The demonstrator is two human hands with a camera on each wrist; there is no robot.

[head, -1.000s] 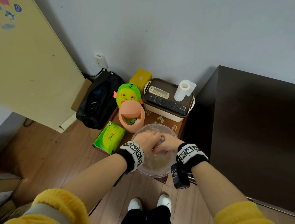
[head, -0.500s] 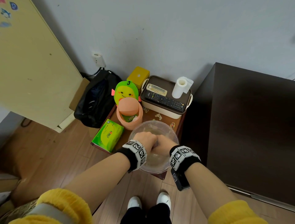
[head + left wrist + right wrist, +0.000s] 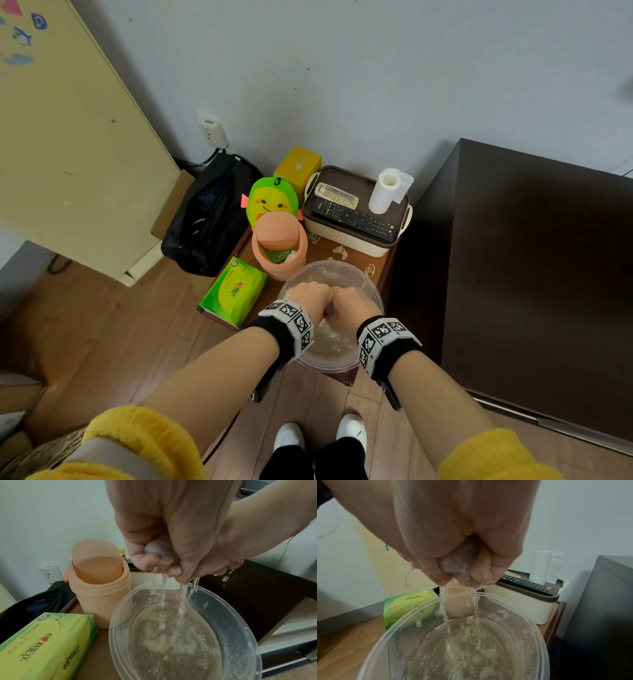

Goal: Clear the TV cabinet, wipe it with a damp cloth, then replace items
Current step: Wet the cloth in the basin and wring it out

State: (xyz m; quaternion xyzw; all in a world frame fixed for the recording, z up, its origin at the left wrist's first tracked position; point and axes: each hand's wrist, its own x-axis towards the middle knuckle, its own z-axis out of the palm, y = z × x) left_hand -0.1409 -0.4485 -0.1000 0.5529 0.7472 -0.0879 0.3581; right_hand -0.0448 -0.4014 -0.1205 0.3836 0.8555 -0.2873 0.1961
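1. The left hand [image 3: 310,296] and right hand [image 3: 352,301], knuckles together, each have a tight grip on the wadded greyish-purple wet cloth [image 3: 158,546].
2. Water streams from the cloth into the clear round plastic basin [image 3: 371,287] on the small brown wooden table [image 3: 383,267].

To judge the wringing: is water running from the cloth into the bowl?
Yes, thin streams fall from the cloth, squeezed in both hands, into the bowl.

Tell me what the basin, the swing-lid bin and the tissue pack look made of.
Basin: clear, glossy plastic; the table shows through its wall.
Swing-lid bin: matte peach plastic, smooth moulded body.
Tissue pack: green and yellow printed film wrapper, probably plastic, slightly shiny.
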